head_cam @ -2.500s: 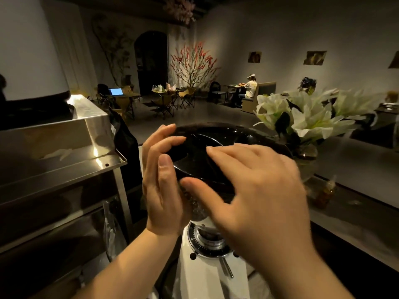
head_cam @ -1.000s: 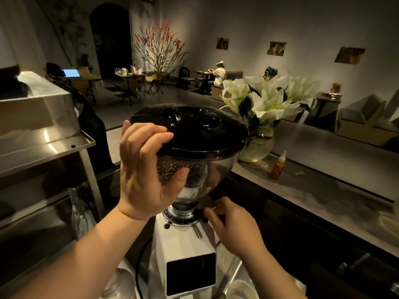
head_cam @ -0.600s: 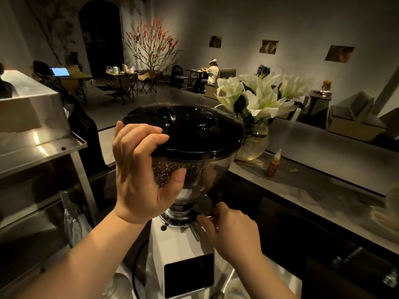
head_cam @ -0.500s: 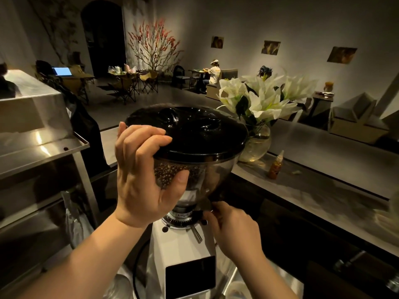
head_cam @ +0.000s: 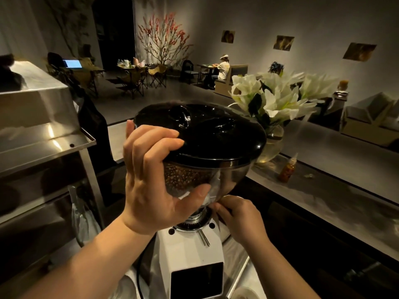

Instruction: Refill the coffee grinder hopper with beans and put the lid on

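A white coffee grinder stands in front of me. Its clear hopper holds brown beans, and a glossy black lid sits on top. My left hand wraps the hopper's left side, fingers over the lid's rim and thumb under the bowl. My right hand is low at the hopper's neck, fingertips pinched at a small part by the grind collar; what they pinch is hidden.
A stainless espresso machine stands close on the left. A glass vase of white lilies and a small sauce bottle sit on the counter to the right. A dark bean bag leans behind the grinder.
Both hands were on the lid earlier. The right hand then dropped to the hopper's neck and has stayed there, while the left hand keeps its hold on the hopper's side.
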A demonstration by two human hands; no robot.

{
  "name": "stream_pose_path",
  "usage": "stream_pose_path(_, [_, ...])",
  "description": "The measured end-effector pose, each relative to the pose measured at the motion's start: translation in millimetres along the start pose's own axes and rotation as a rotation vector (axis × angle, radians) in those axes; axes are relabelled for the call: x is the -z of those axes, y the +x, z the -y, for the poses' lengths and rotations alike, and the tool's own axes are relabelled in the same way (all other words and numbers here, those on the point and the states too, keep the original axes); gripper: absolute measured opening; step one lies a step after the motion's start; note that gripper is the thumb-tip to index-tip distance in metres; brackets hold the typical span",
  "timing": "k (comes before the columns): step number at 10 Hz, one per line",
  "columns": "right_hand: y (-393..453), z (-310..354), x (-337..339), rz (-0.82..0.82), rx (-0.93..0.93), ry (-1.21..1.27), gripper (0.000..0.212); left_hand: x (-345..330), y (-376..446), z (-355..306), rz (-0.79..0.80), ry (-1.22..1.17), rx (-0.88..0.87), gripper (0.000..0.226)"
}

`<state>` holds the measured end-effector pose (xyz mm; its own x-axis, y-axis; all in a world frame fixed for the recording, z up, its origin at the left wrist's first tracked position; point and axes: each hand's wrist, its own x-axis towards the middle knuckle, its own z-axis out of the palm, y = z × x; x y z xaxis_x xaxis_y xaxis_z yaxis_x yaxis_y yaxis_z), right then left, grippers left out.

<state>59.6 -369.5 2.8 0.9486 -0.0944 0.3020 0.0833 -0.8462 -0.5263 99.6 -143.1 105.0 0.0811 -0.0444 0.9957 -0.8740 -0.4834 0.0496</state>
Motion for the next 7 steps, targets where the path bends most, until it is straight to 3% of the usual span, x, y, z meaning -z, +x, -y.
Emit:
stream_pose_path(2, [-1,2,5,0.055,0.111,-0.099,0.033,-3,-1,-1,-0.031,0.002,0.031,0.058])
stream_pose_path(4, [-31,21,49,-0.049,0.177,-0.074,0.029,6,3,-6,0.044,0.008,0.049,0.058])
stream_pose_path(6, [-66,93,143,-0.299,0.433,0.422,0.021,30,24,-26,0.161,-0.057,0.236,0.039])
stream_pose_path(7, [-78,135,190,-0.293,0.581,0.671,0.028,53,51,-39,0.281,-0.217,0.41,0.027])
